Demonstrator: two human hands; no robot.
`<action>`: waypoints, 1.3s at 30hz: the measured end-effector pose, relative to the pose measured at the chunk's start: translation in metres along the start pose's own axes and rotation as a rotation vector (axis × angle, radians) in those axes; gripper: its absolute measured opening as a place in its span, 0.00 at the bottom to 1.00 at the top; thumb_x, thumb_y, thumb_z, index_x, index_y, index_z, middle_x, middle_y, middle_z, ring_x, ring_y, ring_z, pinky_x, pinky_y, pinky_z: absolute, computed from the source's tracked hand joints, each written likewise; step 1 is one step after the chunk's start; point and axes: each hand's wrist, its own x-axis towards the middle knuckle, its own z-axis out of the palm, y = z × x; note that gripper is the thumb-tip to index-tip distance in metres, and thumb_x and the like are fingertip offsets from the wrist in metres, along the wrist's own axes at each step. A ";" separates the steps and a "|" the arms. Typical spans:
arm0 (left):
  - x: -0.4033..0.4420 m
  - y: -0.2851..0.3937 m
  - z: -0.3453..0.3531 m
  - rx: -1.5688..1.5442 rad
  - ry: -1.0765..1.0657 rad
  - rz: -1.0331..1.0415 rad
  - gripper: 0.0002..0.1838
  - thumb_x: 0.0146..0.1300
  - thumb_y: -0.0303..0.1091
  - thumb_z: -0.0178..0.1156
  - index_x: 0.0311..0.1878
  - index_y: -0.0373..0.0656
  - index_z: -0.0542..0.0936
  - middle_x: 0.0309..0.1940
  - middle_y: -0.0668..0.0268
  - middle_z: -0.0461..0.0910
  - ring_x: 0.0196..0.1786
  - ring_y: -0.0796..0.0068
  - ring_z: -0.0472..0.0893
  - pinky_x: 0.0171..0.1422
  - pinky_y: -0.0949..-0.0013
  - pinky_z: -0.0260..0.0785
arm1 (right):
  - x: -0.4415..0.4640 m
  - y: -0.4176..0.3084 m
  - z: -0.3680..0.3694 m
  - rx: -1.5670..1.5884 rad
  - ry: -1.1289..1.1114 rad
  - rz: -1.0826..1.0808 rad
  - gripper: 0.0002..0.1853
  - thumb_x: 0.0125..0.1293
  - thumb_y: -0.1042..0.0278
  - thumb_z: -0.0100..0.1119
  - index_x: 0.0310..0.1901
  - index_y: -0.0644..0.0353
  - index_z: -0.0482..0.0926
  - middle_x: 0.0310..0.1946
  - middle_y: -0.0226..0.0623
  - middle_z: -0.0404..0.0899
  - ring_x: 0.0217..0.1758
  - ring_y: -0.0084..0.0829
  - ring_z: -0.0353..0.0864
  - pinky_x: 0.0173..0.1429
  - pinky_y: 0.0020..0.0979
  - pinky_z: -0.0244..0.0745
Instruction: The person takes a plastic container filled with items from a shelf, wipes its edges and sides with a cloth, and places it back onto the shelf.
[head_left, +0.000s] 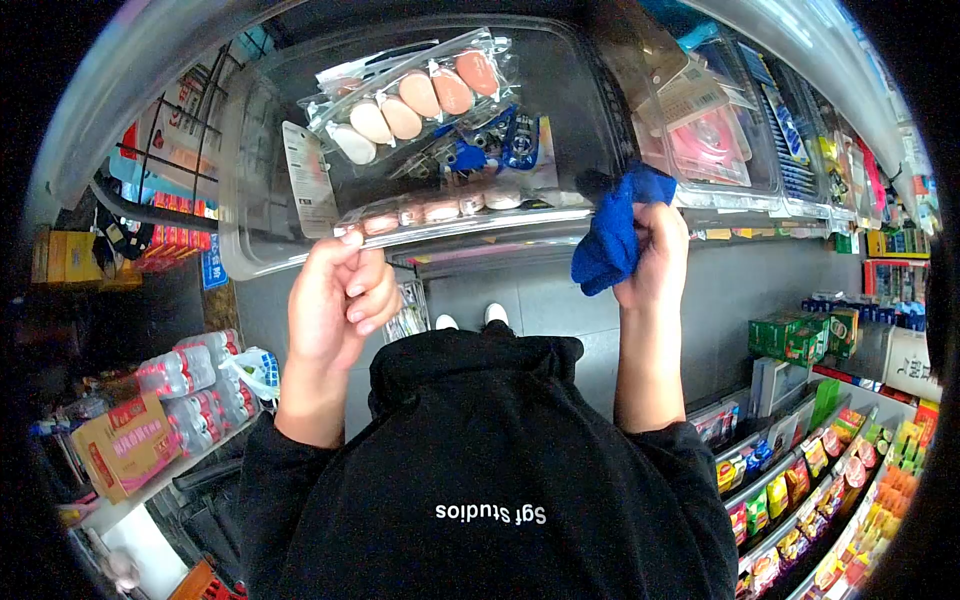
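Note:
My left hand (340, 300) is closed at the front rim of a clear plastic bin (262, 250), its thumb and forefinger pinching the edge. Bunched in my right hand (655, 250) is a blue cloth (618, 232), which lies against the bin's front right corner. In the bin are clear packs of pink and beige makeup sponges (420, 95), some piled at the back. More round beige pieces (440, 208) lie along the front wall. Between them are blue-backed packs with metal parts (510, 142); what these are I cannot tell. A white card (308, 178) leans at the left side.
Another clear bin (770, 195) with a pink round item stands to the right. Snack shelves (790, 490) line the lower right, with green boxes (790, 340) above. At left are bottled drink packs (190, 385) and a cardboard box (128, 440). A wire basket (405, 310) sits below the bin.

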 end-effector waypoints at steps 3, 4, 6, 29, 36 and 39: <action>-0.002 0.000 0.002 0.042 0.020 -0.012 0.19 0.66 0.39 0.38 0.49 0.37 0.72 0.13 0.76 0.54 0.11 0.84 0.52 0.14 0.78 0.49 | -0.001 -0.004 0.003 -0.047 -0.003 -0.001 0.05 0.53 0.72 0.46 0.27 0.63 0.71 0.20 0.30 0.71 0.19 0.22 0.69 0.23 0.21 0.63; -0.001 -0.001 0.001 0.030 0.010 -0.003 0.19 0.66 0.39 0.39 0.49 0.37 0.72 0.13 0.76 0.54 0.11 0.84 0.52 0.14 0.78 0.48 | -0.002 -0.003 0.005 -0.049 -0.004 0.001 0.05 0.53 0.72 0.46 0.27 0.63 0.71 0.20 0.30 0.71 0.19 0.22 0.69 0.23 0.21 0.63; 0.000 -0.001 -0.001 0.017 0.003 0.007 0.19 0.66 0.39 0.39 0.49 0.37 0.72 0.13 0.76 0.54 0.11 0.84 0.52 0.14 0.78 0.48 | -0.006 0.001 0.009 -0.159 0.164 -0.020 0.06 0.55 0.70 0.47 0.25 0.62 0.71 0.19 0.29 0.71 0.19 0.21 0.68 0.24 0.22 0.62; 0.003 0.005 0.021 0.146 0.138 -0.022 0.21 0.66 0.44 0.37 0.19 0.45 0.66 0.06 0.76 0.52 0.08 0.82 0.51 0.15 0.77 0.46 | -0.012 0.014 -0.010 0.153 0.380 -0.177 0.12 0.62 0.61 0.44 0.32 0.60 0.74 0.27 0.32 0.76 0.28 0.27 0.75 0.36 0.29 0.71; 0.007 0.009 -0.001 0.235 -0.039 -0.007 0.23 0.63 0.47 0.38 0.12 0.49 0.57 0.04 0.73 0.54 0.08 0.81 0.52 0.16 0.76 0.46 | -0.028 -0.027 -0.056 -0.181 -0.038 -0.648 0.16 0.60 0.70 0.51 0.49 0.69 0.69 0.45 0.48 0.75 0.46 0.39 0.75 0.53 0.39 0.68; 0.011 0.021 -0.010 0.235 -0.059 -0.037 0.24 0.63 0.47 0.38 0.12 0.50 0.57 0.03 0.73 0.54 0.07 0.80 0.52 0.16 0.76 0.47 | -0.034 -0.045 -0.060 -0.204 -0.147 -0.642 0.14 0.58 0.73 0.58 0.45 0.69 0.72 0.44 0.46 0.76 0.44 0.37 0.77 0.54 0.38 0.70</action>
